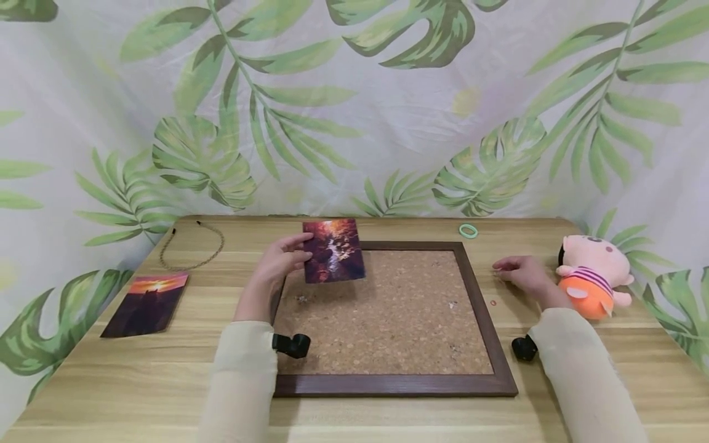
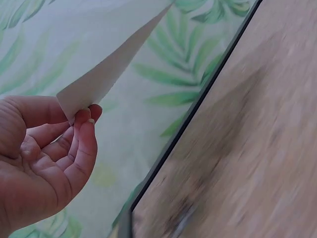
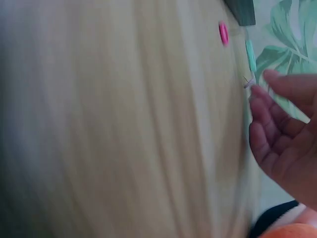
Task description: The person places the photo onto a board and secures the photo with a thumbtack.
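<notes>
Orange-purple print [image 1: 335, 253] in left hand [image 1: 277, 262]

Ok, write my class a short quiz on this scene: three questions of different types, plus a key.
1. Which hand holds the autumn landscape picture?
2. True or false: the sunset picture lies on the table, left of the corkboard.
3. The plush toy has a lower half coloured: a) blue, b) orange, c) green.

Key: 1. The left hand. 2. True. 3. b.
</notes>
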Available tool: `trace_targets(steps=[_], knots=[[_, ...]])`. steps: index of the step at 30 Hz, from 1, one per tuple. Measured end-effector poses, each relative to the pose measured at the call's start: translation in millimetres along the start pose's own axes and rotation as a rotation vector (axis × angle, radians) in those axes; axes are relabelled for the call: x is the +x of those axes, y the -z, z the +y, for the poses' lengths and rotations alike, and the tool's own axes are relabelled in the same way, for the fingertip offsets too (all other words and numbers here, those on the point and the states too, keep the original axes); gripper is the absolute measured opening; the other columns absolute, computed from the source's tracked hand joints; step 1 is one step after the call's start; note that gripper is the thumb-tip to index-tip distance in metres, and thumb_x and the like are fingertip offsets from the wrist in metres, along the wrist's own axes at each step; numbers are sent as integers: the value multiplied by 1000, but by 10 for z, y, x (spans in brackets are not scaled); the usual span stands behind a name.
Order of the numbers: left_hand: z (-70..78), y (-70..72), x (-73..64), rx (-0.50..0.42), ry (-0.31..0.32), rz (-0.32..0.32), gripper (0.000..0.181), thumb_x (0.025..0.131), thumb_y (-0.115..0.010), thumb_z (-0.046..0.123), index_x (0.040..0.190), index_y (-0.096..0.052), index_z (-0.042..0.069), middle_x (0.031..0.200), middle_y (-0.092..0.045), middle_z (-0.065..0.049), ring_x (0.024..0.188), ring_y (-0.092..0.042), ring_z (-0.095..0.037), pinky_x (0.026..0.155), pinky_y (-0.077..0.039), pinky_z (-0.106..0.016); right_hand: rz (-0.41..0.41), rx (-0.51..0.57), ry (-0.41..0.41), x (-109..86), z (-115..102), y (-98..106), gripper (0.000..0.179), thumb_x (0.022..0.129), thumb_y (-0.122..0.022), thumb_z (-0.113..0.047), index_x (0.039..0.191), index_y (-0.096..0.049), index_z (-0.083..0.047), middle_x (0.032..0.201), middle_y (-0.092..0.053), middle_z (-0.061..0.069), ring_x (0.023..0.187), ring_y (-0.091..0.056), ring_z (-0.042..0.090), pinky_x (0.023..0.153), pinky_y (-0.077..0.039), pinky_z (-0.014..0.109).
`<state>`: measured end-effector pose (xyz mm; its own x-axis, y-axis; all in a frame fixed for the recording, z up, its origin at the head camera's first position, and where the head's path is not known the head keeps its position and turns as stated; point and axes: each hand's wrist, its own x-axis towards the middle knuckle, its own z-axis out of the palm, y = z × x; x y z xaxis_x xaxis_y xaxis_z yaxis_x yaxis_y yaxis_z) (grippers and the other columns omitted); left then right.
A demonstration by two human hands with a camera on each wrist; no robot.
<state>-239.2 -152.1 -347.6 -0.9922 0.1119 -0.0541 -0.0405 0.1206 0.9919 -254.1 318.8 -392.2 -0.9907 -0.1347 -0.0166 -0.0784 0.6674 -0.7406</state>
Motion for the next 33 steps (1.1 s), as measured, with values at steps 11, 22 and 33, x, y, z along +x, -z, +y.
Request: trace_targets(steps=[11,22,33], knots=[[4,-676,227,25,54,-108,45,80,-56,-3,123,-48,3,106,-46,-14,92,-47,-21,81,-40,-39,2,-58,21,44,30,-65,23,79,-59,-3,97,-59,12,77,-60,11,66,-49,11,58,-40,23],[-963,-1433,1116,23,-105,-169,41,68,-70,-2,107,-62,10,70,-45,-7,60,-51,-18,54,-47,-32,39,-95,25,16,51,-67,17,79,-60,-4,88,-62,10,76,-61,11,68,-48,14,62,-38,25],[-1321,-1949,1428,215,-140,-154,40,66,-74,6,103,-62,15,61,-46,-4,49,-52,-17,46,-47,-28,88,-76,37,22,71,-130,17,78,-62,-7,85,-63,8,75,-60,9,67,-47,15,61,-38,26]])
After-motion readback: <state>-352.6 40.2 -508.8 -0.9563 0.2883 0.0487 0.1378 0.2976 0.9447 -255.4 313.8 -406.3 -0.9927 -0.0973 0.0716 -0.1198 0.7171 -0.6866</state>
